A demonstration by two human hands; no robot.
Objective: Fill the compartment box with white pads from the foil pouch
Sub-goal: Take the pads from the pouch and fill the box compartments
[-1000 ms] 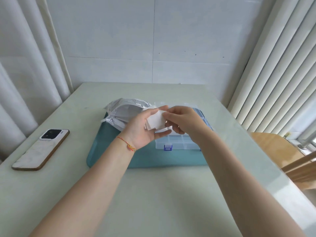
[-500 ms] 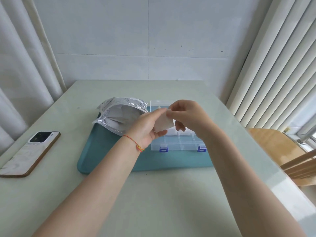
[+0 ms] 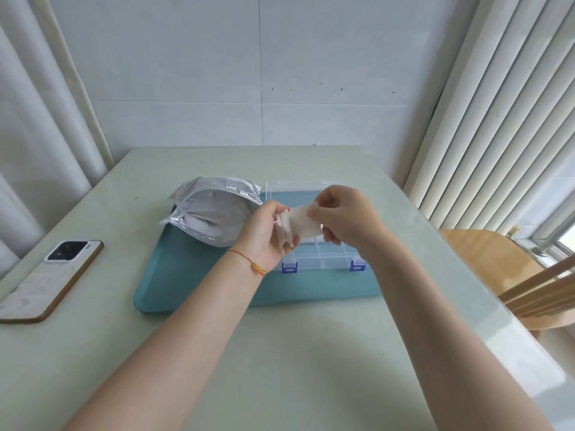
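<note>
White pad is pinched in your right hand, peeling off the stack your left hand grips. Box sits just below both, pouch left. Next I'd drop it into a compartment.

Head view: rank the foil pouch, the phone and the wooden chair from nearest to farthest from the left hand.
1. Foil pouch: just to the left of the left hand, lying on the teal tray.
2. Phone: far left on the table, well past the pouch.
3. Wooden chair: off the table's right side, beyond the right hand.
</note>
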